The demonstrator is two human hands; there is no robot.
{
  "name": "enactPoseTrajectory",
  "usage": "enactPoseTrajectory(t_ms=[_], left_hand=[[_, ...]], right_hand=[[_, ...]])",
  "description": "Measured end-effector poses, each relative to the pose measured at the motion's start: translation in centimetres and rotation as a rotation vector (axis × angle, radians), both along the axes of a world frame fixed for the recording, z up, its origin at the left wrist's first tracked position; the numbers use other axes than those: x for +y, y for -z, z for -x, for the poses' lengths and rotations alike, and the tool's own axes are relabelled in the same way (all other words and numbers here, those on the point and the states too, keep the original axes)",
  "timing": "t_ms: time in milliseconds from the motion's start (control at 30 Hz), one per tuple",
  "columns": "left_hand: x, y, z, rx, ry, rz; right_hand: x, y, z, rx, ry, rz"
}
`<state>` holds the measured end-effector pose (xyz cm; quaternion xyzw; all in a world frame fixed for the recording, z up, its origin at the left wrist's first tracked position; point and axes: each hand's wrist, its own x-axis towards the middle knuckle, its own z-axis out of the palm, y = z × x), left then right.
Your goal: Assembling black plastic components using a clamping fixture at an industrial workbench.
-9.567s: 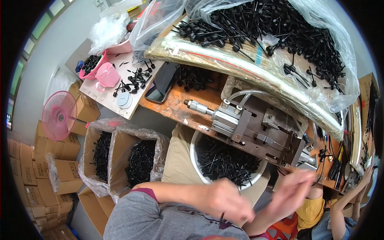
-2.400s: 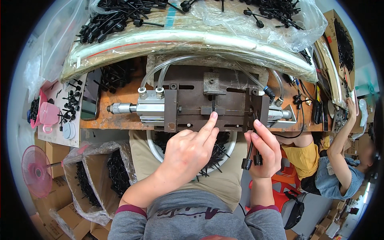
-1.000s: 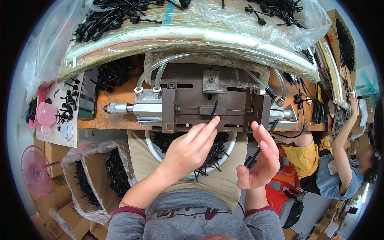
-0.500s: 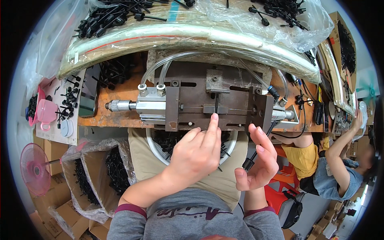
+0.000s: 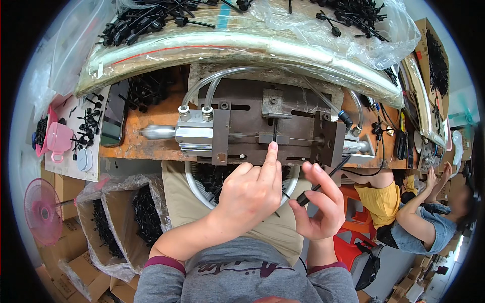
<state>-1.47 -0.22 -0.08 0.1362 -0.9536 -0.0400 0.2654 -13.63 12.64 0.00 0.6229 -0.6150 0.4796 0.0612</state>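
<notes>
- Left hand (image 5: 247,194): index finger out straight, tip at the near end of a black rod (image 5: 275,131) mid-fixture; can't tell if the curled fingers hold anything
- Right hand (image 5: 323,214): thumb and fingers around a black knobbed stick (image 5: 302,200), near side of the metal fixture (image 5: 242,92)
- White basket (image 5: 194,190) of black parts, near side too

An orange-brown wooden workbench (image 5: 146,118) with a worn, marked top runs across the middle. A clamping fixture with a dark brown steel base plate (image 5: 242,91) and a silver cylinder (image 5: 194,136) sits on it. To the left lie a pile of black stemmed parts (image 5: 146,91) and a smartphone (image 5: 112,121). The adjoining pale side table (image 5: 58,167) carries scattered black parts (image 5: 90,126), a pink mug (image 5: 59,136) and a small whitish case (image 5: 85,160).
</notes>
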Motion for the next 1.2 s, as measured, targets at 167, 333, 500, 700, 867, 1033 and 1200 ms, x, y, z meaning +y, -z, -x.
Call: enactPoseTrajectory(t_ms=[167, 333, 500, 700, 867, 1033, 1200], left_hand=[[-0.1, 0.1, -0.1, 0.034, -0.002, -0.020], [-0.8, -0.4, -1.0, 0.059, 0.064, -0.068], [-0.9, -1.1, -4.1, 0.005, 0.228, -0.318], [0.2, 2.7, -6.0, -0.057, 0.227, -0.384], [1.7, 5.4, -7.0, -0.092, 0.295, -0.432], [3.0, 8.6, -8.4, -0.134, 0.304, -0.408], [3.8, 10.5, -10.4, -0.139, 0.267, -0.402]], right_hand=[[-0.1, -0.6, -1.1, -0.020, 0.174, -0.063], [-1.6, -0.7, -0.3, 0.069, 0.171, -0.178], [-2.7, -0.4, 0.0, 0.221, 0.093, -0.319], [-3.5, -0.5, -0.3, 0.367, 0.132, -0.397], [-4.2, -0.7, -0.6, 0.356, 0.181, -0.371], [-4.3, -1.1, -0.9, 0.316, 0.191, -0.412], [-4.3, -1.7, -1.3, 0.010, 0.086, -0.193]])
